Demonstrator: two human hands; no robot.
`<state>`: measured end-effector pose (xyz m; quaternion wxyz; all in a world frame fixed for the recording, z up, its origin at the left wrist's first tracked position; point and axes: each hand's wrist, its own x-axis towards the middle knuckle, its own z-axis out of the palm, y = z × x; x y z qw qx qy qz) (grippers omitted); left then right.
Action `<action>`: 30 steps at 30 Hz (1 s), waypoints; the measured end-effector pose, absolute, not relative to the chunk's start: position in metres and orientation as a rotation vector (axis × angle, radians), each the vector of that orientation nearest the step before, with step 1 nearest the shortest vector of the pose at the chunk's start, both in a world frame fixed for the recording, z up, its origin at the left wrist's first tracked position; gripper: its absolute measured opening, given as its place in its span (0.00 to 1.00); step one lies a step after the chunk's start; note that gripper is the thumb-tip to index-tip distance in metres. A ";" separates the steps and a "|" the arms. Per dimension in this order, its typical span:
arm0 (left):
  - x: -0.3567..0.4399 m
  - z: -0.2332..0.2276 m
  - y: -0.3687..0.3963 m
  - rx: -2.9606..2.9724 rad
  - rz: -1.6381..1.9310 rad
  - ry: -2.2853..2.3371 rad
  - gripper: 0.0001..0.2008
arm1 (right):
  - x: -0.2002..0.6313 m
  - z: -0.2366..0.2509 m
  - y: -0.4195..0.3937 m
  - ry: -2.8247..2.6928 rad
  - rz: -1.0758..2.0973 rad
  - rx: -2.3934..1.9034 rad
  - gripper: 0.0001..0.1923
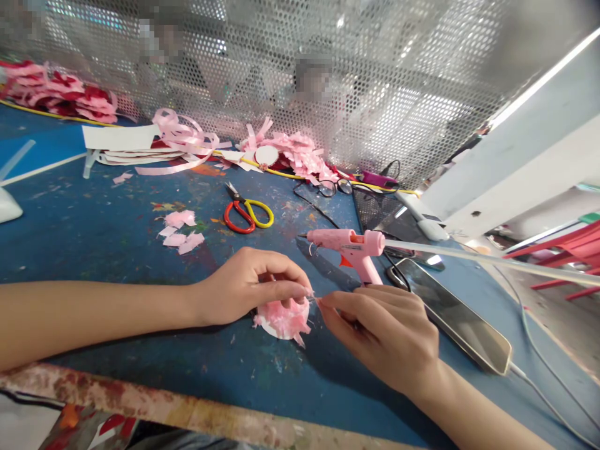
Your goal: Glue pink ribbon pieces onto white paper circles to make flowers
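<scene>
A shaggy pink rosette (284,322), ragged-edged on a round white base, lies under the left hand (257,284), whose thumb and fingertips pinch a pink scrap (310,292). Beside them, the right hand (384,325) nips a thin wisp (317,300). Just beyond it: a glue gun (335,239).

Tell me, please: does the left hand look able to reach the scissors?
Probably yes: the scissors lie beyond the left hand, with only tabletop visible between, though this hand is busy above the tufted disc.
</scene>
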<state>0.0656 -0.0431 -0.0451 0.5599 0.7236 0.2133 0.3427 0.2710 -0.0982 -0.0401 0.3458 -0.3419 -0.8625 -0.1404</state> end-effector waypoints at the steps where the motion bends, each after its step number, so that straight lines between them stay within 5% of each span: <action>1: 0.065 -0.045 -0.043 1.686 0.803 0.503 0.04 | 0.271 -0.040 -0.098 -2.238 -0.364 -0.888 0.06; 30: 0.062 -0.049 -0.043 1.701 0.791 0.575 0.24 | 0.272 -0.041 -0.099 -2.295 -0.333 -0.930 0.05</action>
